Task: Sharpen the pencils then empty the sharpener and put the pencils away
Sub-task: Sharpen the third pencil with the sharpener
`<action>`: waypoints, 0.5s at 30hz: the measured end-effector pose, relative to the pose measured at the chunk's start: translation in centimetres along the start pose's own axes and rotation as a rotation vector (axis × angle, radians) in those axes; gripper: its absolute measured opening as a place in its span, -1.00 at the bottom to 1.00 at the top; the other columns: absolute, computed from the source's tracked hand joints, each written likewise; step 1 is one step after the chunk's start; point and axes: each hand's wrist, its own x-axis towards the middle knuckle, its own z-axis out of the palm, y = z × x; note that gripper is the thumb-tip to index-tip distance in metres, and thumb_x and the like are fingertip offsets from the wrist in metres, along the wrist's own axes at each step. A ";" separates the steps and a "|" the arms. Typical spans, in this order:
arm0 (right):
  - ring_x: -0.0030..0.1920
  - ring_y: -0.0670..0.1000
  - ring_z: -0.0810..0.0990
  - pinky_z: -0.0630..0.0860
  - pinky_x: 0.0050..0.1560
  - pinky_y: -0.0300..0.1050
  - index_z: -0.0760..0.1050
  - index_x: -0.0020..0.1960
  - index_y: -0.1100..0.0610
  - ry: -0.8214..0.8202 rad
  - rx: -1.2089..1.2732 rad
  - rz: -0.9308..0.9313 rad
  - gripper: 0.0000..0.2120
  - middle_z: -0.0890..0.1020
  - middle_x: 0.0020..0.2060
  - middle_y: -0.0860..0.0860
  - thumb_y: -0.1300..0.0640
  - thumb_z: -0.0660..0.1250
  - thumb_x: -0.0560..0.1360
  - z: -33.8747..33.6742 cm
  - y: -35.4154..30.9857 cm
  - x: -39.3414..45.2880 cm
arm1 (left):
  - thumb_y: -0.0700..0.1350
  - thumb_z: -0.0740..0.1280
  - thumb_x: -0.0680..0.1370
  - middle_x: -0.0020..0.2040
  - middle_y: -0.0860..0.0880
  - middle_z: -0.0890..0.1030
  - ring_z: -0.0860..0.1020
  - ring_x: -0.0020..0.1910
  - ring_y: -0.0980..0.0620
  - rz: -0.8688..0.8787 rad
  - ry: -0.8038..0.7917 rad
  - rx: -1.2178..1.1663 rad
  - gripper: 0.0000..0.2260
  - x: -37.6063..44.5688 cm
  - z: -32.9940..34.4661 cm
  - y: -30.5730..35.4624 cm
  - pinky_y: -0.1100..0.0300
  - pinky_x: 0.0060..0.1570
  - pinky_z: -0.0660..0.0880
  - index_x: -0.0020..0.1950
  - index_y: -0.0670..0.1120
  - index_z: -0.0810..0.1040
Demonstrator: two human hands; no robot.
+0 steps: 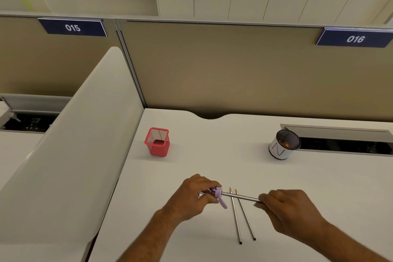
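Head view: left hand (196, 194) pinches the purple sharpener (218, 193); right hand (285, 208) pinches the pencil (240, 196). Twist steadily, pencil straight in.

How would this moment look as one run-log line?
step: sharpening | left hand: holds sharpener | right hand: holds pencil | desk: two pencils, red cup

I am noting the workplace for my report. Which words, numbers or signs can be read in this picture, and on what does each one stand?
"015": white digits on the left blue plate, on top of the partition.
"016": white digits on the right blue plate, on the same partition's top edge.
Dark marks on the white cup: perhaps letters, not readable.
Nothing else carries text.
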 end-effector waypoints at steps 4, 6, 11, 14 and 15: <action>-0.63 0.03 0.37 0.25 -0.63 -0.22 0.52 -0.34 0.06 -0.072 0.020 0.029 -0.59 0.45 -0.58 -0.07 -0.09 0.13 0.58 0.2 0.1 0.0 | -0.14 0.40 0.50 -0.06 0.25 0.65 0.49 -0.04 0.12 0.041 0.007 0.041 -0.84 -0.2 -0.1 0.0 0.42 -0.06 0.38 -0.03 0.13 0.57; -0.62 -0.01 0.41 0.24 -0.57 -0.23 0.53 -0.34 0.01 -0.136 0.012 0.061 -0.59 0.50 -0.57 -0.09 -0.14 0.12 0.56 0.3 0.1 0.1 | -0.15 0.40 0.51 -0.06 0.26 0.64 0.49 -0.05 0.13 0.064 0.021 0.055 -0.85 -0.1 -0.2 0.1 0.39 -0.05 0.39 -0.04 0.11 0.57; -0.38 -0.07 0.49 0.45 -0.23 -0.15 0.49 -0.12 -0.05 -0.405 0.266 0.318 -0.61 0.55 -0.40 -0.14 -0.21 0.00 0.61 0.4 0.0 0.6 | -0.16 0.41 0.52 -0.01 0.23 0.66 0.50 -0.03 0.15 0.097 0.046 0.057 -0.86 -0.1 -0.4 0.1 0.32 -0.01 0.45 -0.01 0.08 0.61; -0.49 -0.13 0.36 0.39 -0.35 -0.16 0.42 -0.26 -0.09 -0.385 0.372 0.360 -0.64 0.39 -0.54 -0.18 -0.25 0.06 0.57 -0.2 -0.1 1.0 | -0.14 0.41 0.51 -0.03 0.24 0.66 0.51 -0.05 0.11 0.087 0.019 0.050 -0.87 0.0 -0.3 0.0 0.33 -0.03 0.44 -0.03 0.09 0.58; -0.50 -0.16 0.36 0.40 -0.37 -0.17 0.43 -0.24 -0.10 -0.329 0.355 0.336 -0.72 0.38 -0.52 -0.21 -0.23 0.19 0.55 -0.3 -0.2 1.0 | -0.13 0.41 0.51 -0.05 0.24 0.65 0.51 -0.05 0.10 0.078 0.012 0.044 -0.87 0.0 -0.3 0.0 0.35 -0.05 0.43 -0.03 0.10 0.58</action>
